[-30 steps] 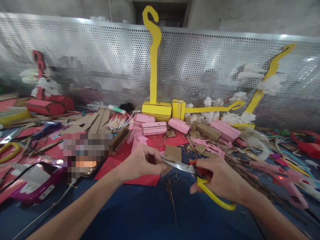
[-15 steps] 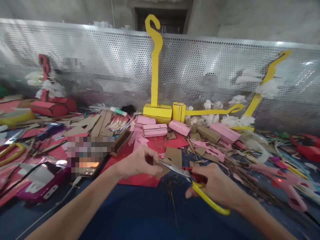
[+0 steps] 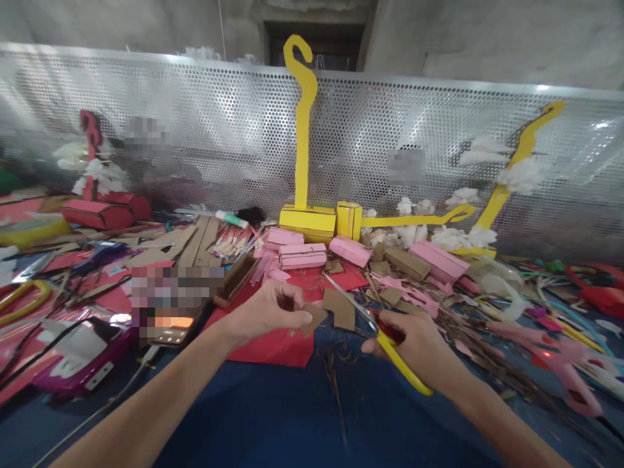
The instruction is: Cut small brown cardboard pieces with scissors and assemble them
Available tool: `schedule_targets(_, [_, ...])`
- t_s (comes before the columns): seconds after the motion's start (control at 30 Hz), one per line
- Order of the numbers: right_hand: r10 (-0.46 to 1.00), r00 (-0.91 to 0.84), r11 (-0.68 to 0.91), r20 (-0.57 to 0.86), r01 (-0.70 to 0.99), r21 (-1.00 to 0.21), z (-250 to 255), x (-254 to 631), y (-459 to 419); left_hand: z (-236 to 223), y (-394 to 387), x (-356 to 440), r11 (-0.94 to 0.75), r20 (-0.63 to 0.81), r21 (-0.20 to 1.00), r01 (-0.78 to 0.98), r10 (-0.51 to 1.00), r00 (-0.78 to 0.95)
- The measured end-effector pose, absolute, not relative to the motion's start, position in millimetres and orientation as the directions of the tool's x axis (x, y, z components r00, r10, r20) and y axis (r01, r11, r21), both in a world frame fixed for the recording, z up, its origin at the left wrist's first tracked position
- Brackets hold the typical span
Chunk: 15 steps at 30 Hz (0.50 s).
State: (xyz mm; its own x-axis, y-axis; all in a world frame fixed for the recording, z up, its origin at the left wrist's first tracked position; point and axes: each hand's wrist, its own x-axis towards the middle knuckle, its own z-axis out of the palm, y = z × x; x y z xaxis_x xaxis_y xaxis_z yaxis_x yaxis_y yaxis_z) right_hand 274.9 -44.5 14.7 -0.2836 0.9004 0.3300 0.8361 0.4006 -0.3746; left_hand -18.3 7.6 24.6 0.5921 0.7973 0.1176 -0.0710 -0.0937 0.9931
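Observation:
My left hand (image 3: 275, 314) is closed in a pinch, thumb against fingers. What it pinches, if anything, is too small or hidden to make out. A small brown cardboard piece (image 3: 314, 320) shows right beside the thumb; I cannot tell whether the thumb touches it. My right hand (image 3: 414, 344) is wrapped round a pair of scissors (image 3: 400, 364) with a yellow handle loop and a red one. The blades point away and to the left, with the tips apart from my left hand. Another cardboard offcut (image 3: 344, 311) lies below the blades.
Pink boxes (image 3: 302, 256) and yellow hook-topped cardboard pieces (image 3: 303, 149) stand before a perforated metal panel (image 3: 234, 143). A red sheet (image 3: 273, 350) lies under my left hand. To the right are twigs (image 3: 487, 354) and a pink glue gun (image 3: 550, 351); a phone (image 3: 173, 333) lies left.
The scissors' blades have drawn away from my left fingertips and swung to point farther forward. My left hand stays pinched in nearly the same place. The view has tilted up slightly.

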Motion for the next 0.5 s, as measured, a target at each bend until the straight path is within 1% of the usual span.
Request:
schedule_targets(0.07, [0.913, -0.233, 0.368, 0.334, 0.825, -0.430, 13.6, 274.1, -40.9, 22.5, 4.1, -9.4, -0.078, 0.111, 0.993, -0.089, 0.873, 0.475])
schedule_targets(0.13, [0.935, -0.197, 0.337, 0.296, 0.755, -0.563, 11.4, 268.7, -40.0, 19.2, -1.0, 1.2, -0.045, 0.096, 0.990, -0.136, 0.912, 0.398])
schedule_targets(0.17, [0.951, -0.177, 0.302, 0.251, 0.696, -0.652, 10.2, 264.3, -40.7, 17.5, -3.9, 6.4, -0.022, 0.089, 0.985, -0.171, 0.914, 0.395])
schedule_targets(0.23, [0.985, -0.122, 0.167, 0.119, 0.540, -0.825, 7.8, 253.3, -43.8, 14.9, -10.1, 15.9, -0.010, 0.092, 0.979, -0.206, 0.914, 0.395])
schedule_targets(0.27, [0.994, -0.087, 0.094, 0.061, 0.465, -0.881, 7.1, 247.5, -45.8, 14.2, -13.1, 19.8, -0.008, 0.095, 0.976, -0.219, 0.916, 0.391])
schedule_targets(0.3, [0.997, -0.074, 0.053, 0.025, 0.400, -0.915, 6.7, 242.0, -47.9, 13.8, -16.0, 23.0, -0.009, 0.099, 0.974, -0.226, 0.916, 0.389])
schedule_targets(0.37, [0.998, -0.068, 0.038, 0.019, 0.292, -0.956, 7.4, 233.2, -51.8, 14.1, -21.0, 27.8, -0.020, 0.113, 0.973, -0.230, 0.909, 0.401])
schedule_targets(0.5, [0.993, -0.094, 0.089, 0.073, 0.178, -0.980, 14.0, 225.9, -57.6, 14.5, -26.7, 32.3, -0.037, 0.139, 0.971, -0.235, 0.891, 0.433])
